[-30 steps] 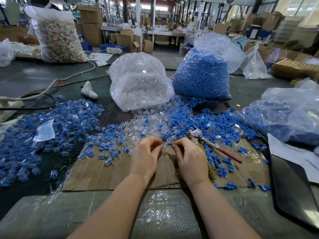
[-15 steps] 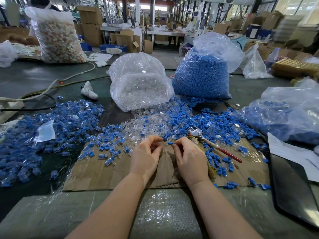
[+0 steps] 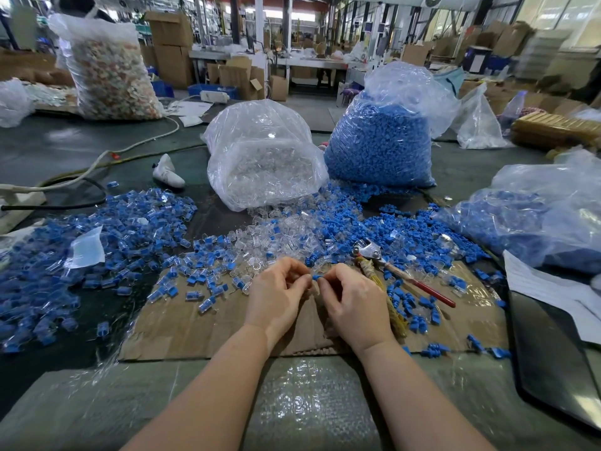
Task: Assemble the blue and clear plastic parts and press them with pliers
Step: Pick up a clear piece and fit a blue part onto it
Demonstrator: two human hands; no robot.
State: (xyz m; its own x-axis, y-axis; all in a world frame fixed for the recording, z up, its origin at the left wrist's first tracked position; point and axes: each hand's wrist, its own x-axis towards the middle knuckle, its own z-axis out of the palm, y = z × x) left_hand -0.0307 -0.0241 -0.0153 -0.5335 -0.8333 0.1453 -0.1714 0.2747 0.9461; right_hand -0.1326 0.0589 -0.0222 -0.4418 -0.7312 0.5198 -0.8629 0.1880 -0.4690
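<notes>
Surface: we are working at a dark bench [image 3: 48, 151] in a warehouse hall, with a cardboard sheet [image 3: 201, 323] lying under our wrists.

Left hand [image 3: 276, 294]: we are curling the fingers in and pinching what looks like a clear piece; the piece itself is too hidden to confirm.

Right hand [image 3: 354, 297]: we are pinching a small blue part [image 3: 316, 277] at the fingertips, touching the left fingertips over the sheet.

Pliers [image 3: 400, 271]: these are lying just beside the right hand, red handle pointing right, untouched.

Loose stock: blue and clear pieces [image 3: 286, 232] are spreading beyond the hands, with a joined-looking heap [image 3: 97, 236] at the left.

Far stock: a bag of clear parts [image 3: 263, 157] and a bag of blue parts [image 3: 380, 141] are standing behind.

Risk: we are judging that a skewed fit could slip the blue part from the pinch into the loose pile, since the pieces are small and slick.

Change: against the earlier frames, both hands are staying in place, fingertips together; the pliers are not moving.
</notes>
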